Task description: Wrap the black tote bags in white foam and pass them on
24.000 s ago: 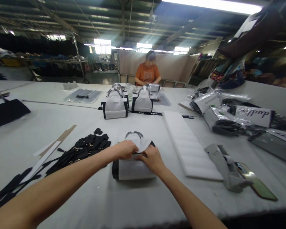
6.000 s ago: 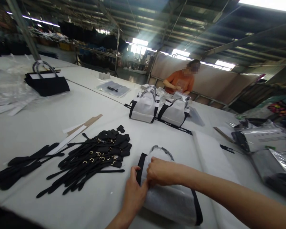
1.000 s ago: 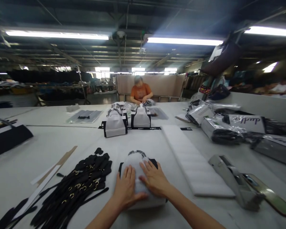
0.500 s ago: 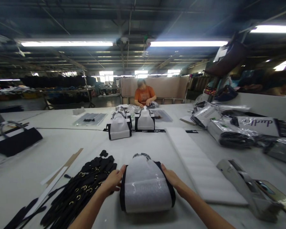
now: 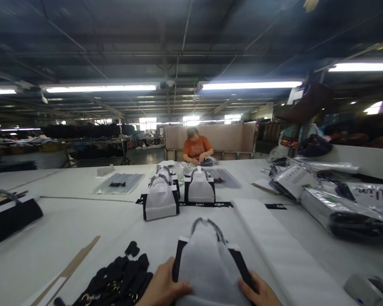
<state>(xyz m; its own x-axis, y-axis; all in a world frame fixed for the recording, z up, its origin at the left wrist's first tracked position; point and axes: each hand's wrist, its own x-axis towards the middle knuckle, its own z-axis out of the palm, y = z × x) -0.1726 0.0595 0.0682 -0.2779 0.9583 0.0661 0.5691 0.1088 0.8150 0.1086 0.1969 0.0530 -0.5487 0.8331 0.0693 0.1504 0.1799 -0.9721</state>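
Observation:
A black handbag wrapped in white foam sheet (image 5: 209, 265) stands upright on the table right in front of me, its handle arching at the top. My left hand (image 5: 162, 289) grips its left side and my right hand (image 5: 260, 293) grips its lower right side. Both hands are partly cut off by the bottom edge. A pile of black straps with gold rings (image 5: 115, 282) lies just left of my left hand.
Two more wrapped bags (image 5: 161, 199) (image 5: 199, 189) stand farther back. A stack of white foam sheets (image 5: 284, 250) lies to the right, plastic-bagged goods (image 5: 347, 212) beyond it. A black bag (image 5: 11, 214) sits far left. A person in an orange shirt (image 5: 196, 148) works across the table.
The bag lay flat under my palms a second ago; it now stands upright, held at both sides. My view has tilted up, so the hands sit at the bottom edge.

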